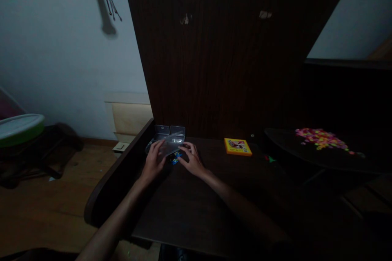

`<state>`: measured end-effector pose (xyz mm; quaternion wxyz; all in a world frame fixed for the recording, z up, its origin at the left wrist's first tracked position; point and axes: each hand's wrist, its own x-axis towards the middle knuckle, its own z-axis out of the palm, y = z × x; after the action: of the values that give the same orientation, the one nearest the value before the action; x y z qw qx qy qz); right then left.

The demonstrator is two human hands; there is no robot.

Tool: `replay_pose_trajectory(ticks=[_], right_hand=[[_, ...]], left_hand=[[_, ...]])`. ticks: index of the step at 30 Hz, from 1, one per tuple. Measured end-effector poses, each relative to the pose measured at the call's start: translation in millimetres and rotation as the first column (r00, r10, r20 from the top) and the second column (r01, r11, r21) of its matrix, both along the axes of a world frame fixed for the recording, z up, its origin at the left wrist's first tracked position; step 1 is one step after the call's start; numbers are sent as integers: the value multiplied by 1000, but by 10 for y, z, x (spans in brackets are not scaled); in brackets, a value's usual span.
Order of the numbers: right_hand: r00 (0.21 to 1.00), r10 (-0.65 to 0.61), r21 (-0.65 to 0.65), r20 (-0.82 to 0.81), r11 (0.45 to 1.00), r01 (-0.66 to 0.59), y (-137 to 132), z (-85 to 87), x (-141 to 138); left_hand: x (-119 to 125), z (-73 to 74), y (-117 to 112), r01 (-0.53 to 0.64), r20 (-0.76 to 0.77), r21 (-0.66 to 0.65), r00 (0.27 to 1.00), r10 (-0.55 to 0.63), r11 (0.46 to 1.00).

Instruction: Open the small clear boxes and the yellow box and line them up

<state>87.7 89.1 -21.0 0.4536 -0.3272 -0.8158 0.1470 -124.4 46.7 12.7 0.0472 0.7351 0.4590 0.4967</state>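
Note:
A clear plastic case [170, 138] with a hinged lid lies at the far left corner of the dark wooden table [196, 204]. My left hand [154, 160] rests on its left side, fingers on the half-raised lid. My right hand [191, 158] lies on the table at the case's right edge, fingertips touching it. Small blue and yellow pieces [175, 157] sit between my hands, just in front of the case. The dim light hides what is inside the case.
A yellow box [238, 147] lies further right on the table. A dark round tray [309, 153] at the right holds several pink and yellow pieces [321, 138]. A tall dark panel rises behind. On the left are wooden floor, a green-rimmed lid [20, 128] and a pale board [130, 118].

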Motion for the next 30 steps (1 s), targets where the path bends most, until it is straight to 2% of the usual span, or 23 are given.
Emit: replay_pose_trajectory(ticks=[2, 5, 8, 10, 13, 16, 18, 21, 24, 27, 30], right_hand=[[990, -39, 107, 135, 994, 24, -59, 86, 102], [951, -147, 227, 273, 970, 85, -114, 170, 248], [910, -245, 280, 334, 948, 152, -118, 185, 396], [888, -267, 297, 375, 942, 157, -99, 169, 491], [867, -298, 299, 400, 936, 184, -48, 129, 612], [848, -347, 275, 400, 929, 250, 37, 94, 692], [831, -371, 252, 414, 924, 288, 112, 77, 717], [799, -398, 214, 450, 917, 337, 234, 55, 711], [772, -409, 178, 486, 912, 370, 338, 24, 669], [764, -402, 157, 504, 913, 376, 413, -11, 618], [774, -384, 139, 504, 920, 366, 471, -39, 567]], left_hand=[[122, -15, 67, 99, 177, -130, 981, -75, 987], [337, -71, 162, 290, 407, -266, 898, -166, 919], [518, -119, 219, 389, 471, -323, 857, -210, 863], [579, -137, 226, 361, 385, -329, 895, -225, 873], [554, -173, 210, 202, 81, -243, 979, -188, 949], [438, -266, 208, 63, -214, -138, 972, -92, 988], [367, -354, 234, -9, -327, -126, 944, -33, 992], [332, -475, 313, -113, -413, -178, 910, 30, 978], [368, -540, 414, -174, -445, -276, 895, 35, 945], [410, -567, 510, -159, -431, -334, 902, 0, 929], [425, -599, 581, -109, -367, -307, 930, -12, 945]])
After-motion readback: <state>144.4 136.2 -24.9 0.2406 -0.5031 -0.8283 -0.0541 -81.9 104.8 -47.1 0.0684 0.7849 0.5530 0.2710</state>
